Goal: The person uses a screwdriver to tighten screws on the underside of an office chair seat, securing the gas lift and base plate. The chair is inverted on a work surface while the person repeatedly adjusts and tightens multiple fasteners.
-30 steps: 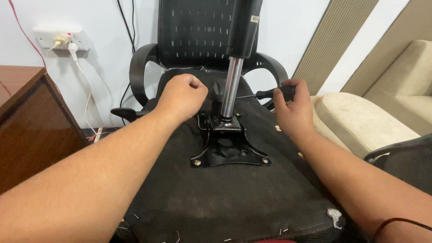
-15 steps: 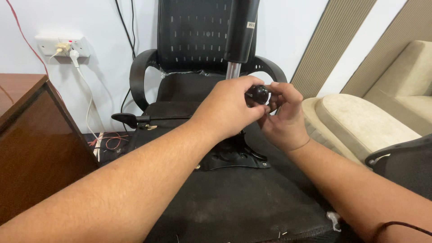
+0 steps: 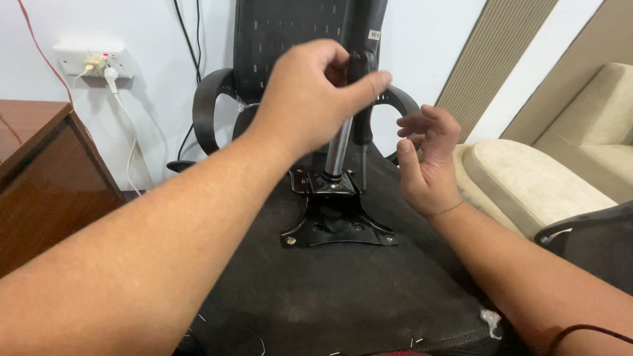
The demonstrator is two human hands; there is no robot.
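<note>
Screwdriver (image 3: 361, 118) hangs upright, gripped in left hand (image 3: 310, 92); right hand (image 3: 425, 158) open beside it.

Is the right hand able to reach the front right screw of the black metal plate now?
Probably yes. The right hand is open and holds nothing, and the screw lies uncovered on the plate just below it, with nothing between them.

Left hand (image 3: 310, 99) was raised far out, fingers pinched shut; right hand (image 3: 425, 161) sat open, fingers loosely curled, palm facing left.
</note>
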